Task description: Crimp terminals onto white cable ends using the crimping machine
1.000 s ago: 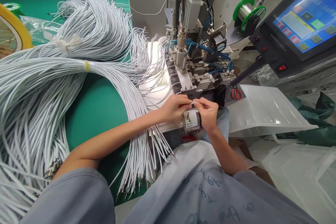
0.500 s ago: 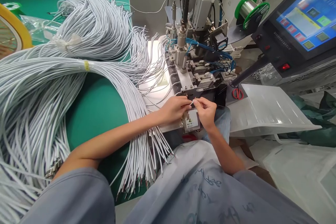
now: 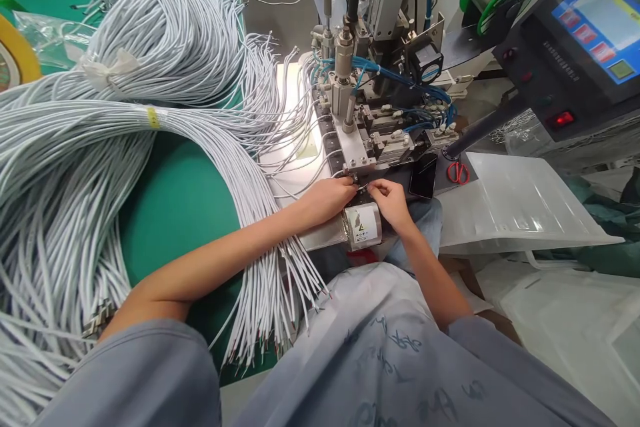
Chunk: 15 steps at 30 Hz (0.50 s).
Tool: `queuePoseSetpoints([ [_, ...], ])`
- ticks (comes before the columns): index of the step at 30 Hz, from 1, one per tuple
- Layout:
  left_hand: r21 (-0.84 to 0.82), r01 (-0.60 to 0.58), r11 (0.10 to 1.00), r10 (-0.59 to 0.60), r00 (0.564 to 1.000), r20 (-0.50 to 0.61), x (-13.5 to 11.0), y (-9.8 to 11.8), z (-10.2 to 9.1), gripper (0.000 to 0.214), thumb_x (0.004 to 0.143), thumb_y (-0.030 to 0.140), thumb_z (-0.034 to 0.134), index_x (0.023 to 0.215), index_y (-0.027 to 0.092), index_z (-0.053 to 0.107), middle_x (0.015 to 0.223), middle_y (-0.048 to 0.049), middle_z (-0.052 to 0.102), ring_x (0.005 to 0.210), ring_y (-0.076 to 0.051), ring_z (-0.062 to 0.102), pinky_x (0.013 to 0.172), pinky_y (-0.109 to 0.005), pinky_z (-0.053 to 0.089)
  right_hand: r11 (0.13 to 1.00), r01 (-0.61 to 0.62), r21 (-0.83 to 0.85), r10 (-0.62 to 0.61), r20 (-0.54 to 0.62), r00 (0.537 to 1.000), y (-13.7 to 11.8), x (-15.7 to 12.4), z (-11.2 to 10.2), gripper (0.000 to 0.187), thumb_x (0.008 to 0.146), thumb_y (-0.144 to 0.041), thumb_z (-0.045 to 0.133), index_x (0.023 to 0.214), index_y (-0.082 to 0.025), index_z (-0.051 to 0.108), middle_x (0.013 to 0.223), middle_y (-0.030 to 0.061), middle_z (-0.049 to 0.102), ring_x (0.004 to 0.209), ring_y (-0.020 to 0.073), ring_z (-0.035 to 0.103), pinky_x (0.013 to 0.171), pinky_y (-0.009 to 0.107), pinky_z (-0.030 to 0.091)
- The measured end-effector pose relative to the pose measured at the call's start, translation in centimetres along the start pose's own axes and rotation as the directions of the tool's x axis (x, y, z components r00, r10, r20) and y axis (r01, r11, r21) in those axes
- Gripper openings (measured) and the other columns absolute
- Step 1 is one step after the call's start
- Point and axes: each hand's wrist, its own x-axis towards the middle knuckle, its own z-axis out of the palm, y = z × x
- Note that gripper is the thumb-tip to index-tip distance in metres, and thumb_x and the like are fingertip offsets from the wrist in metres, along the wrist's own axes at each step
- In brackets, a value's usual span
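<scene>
Wire end (image 3: 364, 185) | left hand (image 3: 327, 200) grip pinched on it | right hand (image 3: 393, 201) grip pinched on it | at machine (image 3: 373, 147) front

The person wears a short-sleeved top of plain grey-blue cloth. Its left sleeve (image 3: 145, 373) is broad and smooth, with the hem above the elbow, and the right sleeve (image 3: 505, 373) is the same shade. A paler front cloth (image 3: 380, 340) covers the chest and lap, light blue-grey, softly creased and printed with scattered darker script-like marks; whether it is an apron or part of the top cannot be told. Blue denim (image 3: 425, 223) covers the knee. The forearms are bare down to the left hand (image 3: 327, 200) and right hand (image 3: 393, 203)
</scene>
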Motion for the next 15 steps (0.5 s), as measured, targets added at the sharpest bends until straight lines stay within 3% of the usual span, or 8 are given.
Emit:
queuePoseSetpoints([
  [5,0.075,-0.086,0.993,0.088,0.996,-0.019,-0.24,0.04,0.01,0.03,0.087,0.008,0.039,0.111,0.011,0.057,0.08,-0.0054,0.061,0.073,-0.014,0.061,0.06,-0.022,0.044,1.0,0.018,-0.024,-0.017,0.031,0.999,0.33,0.08,-0.24,0.017,0.071,-0.033,0.057,0.067,-0.016,0.058,0.065,0.0,0.059,0.062,0.0127,0.052,0.063,0.027,0.044],
  [10,0.086,-0.075,0.993,0.072,0.997,0.03,-0.37,0.37,-0.35,0.027,0.085,0.008,0.043,0.107,0.011,0.058,0.085,-0.0072,0.06,0.079,-0.017,0.061,0.061,-0.024,0.044,1.0,0.0,-0.028,0.001,0.05,0.999,0.13,0.28,-0.27,0.016,0.068,-0.032,0.056,0.065,-0.016,0.057,0.063,-0.0008,0.057,0.06,0.0119,0.051,0.061,0.026,0.042],
  [15,0.07,-0.066,0.995,0.063,0.997,0.048,-0.36,0.49,-0.67,0.025,0.086,0.01,0.043,0.106,0.012,0.057,0.088,-0.0076,0.058,0.081,-0.017,0.06,0.06,-0.025,0.042,0.995,-0.103,0.009,0.102,0.068,0.992,0.19,0.55,-0.08,0.015,0.063,-0.032,0.055,0.062,-0.017,0.056,0.053,-0.0037,0.05,0.051,0.01,0.045,0.052,0.024,0.038],
])
